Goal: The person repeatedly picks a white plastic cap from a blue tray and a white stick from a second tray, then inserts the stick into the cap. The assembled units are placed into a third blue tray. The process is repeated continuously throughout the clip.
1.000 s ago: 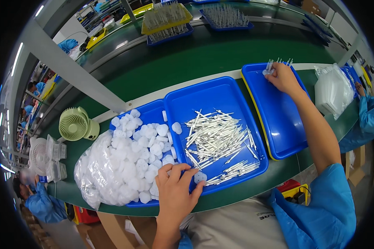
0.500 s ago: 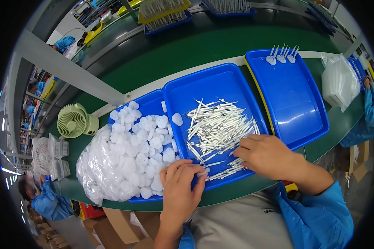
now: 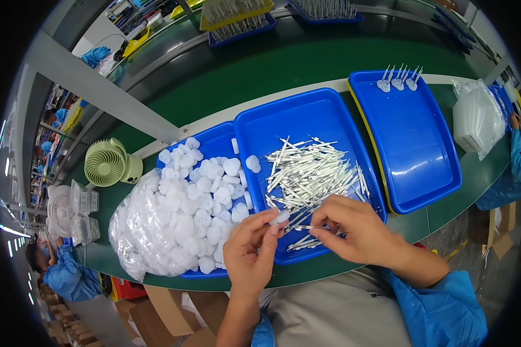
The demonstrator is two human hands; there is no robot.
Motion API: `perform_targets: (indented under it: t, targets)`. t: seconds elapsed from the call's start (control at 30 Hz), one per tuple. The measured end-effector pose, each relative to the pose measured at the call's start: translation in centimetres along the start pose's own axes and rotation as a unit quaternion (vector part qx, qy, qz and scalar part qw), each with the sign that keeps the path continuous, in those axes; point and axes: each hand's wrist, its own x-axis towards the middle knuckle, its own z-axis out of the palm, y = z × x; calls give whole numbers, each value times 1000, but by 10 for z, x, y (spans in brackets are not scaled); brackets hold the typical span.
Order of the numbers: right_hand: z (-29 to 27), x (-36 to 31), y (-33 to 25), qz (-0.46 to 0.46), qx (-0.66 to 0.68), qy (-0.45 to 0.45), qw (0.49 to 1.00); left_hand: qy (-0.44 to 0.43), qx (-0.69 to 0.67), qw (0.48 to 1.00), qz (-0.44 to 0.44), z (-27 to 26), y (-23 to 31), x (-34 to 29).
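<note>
Fingers pinch round white cap, thin stick.

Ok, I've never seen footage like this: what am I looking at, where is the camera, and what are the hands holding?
There is no machine here: a person works with bare hands. The camera sits on their head and looks down through a fisheye lens, so straight edges bend. The left hand pinches a small white cap; the right hand holds a thin white stick beside it. Below lies a middle blue tray with a pile of white sticks. To its left is a heap of white caps spilling from a clear bag. To the right, another blue tray holds a few finished pieces. A small green fan stands far left.
</note>
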Motion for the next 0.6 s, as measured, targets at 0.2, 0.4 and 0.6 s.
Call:
perform_targets:
  t: [0.2, 0.4, 0.6]
  targets:
    - [16, 0, 0, -4, 14, 11, 1000, 12, -49, 998, -35, 6, 8, -2]
    - [13, -2, -6, -31, 25, 14, 999, 24, -73, 997, -26, 7, 7, -1]
    - [12, -5, -4, -3, 32, 21, 999, 24, -76, 997, -23, 10, 10, -1]
